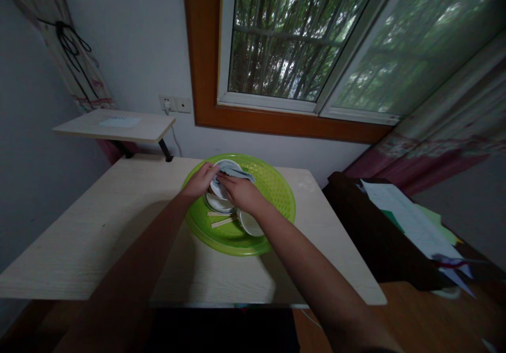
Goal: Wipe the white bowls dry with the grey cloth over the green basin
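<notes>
My left hand (201, 180) is closed on the edge of a white dish (221, 188), which is tilted above the green tray (282, 200). A grey-blue cloth (233, 169) lies across that dish, and my right hand (240, 190) presses it against the dish, fingers bent around part of it. Below the held dish sits another white dish (215, 204) in the tray. A white bowl (250, 225) rests close under my right wrist, partly covered by it. Pale chopsticks (222, 222) lie beside the bowl.
The tray stands on a pale wooden table (118, 226). At the back left is a raised shelf (150, 130) with a paper on it. A window (292, 47) is behind, and papers (407, 216) lie on a dark surface to the right.
</notes>
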A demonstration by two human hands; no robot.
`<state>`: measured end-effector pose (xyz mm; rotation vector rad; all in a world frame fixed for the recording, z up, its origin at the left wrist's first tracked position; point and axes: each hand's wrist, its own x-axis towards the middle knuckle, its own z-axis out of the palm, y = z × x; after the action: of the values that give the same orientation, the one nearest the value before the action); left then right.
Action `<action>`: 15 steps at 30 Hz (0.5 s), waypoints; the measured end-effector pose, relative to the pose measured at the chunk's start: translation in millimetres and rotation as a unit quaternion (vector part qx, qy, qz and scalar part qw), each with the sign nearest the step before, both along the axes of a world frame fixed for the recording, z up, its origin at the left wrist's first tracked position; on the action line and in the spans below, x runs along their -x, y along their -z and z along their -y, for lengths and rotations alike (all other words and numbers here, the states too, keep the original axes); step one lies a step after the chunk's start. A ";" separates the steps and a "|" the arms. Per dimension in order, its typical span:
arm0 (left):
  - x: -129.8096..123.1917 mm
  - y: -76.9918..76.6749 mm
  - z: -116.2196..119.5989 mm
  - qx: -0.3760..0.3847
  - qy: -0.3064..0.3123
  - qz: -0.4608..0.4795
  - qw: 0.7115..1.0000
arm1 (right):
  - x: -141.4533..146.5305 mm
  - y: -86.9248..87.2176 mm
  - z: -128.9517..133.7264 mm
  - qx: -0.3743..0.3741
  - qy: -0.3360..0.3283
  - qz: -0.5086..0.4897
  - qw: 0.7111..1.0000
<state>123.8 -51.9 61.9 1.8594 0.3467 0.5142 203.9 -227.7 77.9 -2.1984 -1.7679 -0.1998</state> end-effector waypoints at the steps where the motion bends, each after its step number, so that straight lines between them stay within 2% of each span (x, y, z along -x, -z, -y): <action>1: 0.2 -0.3 0.8 0.013 -0.002 0.000 1.000 | 2.7 -2.8 1.0 0.011 0.024 0.018 0.999; 5: 0.5 -1.4 3.8 0.059 -0.007 0.001 0.998 | 9.1 -11.2 3.3 0.017 0.111 0.073 0.991; 7: 0.5 -1.8 4.5 0.061 -0.009 -0.002 0.998 | 10.4 -12.6 3.1 0.015 0.133 0.078 0.988; 11: 0.2 -1.6 3.7 0.053 -0.016 -0.006 0.998 | 11.2 -12.3 2.8 0.013 0.130 0.090 0.987; 15: 0.0 -1.1 2.0 0.028 -0.019 0.004 0.999 | 10.3 -11.7 4.6 0.027 0.082 0.111 0.990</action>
<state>123.8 -53.9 63.0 1.7981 0.3882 0.5330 193.6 -232.3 89.5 -2.4446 -1.7169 -0.4564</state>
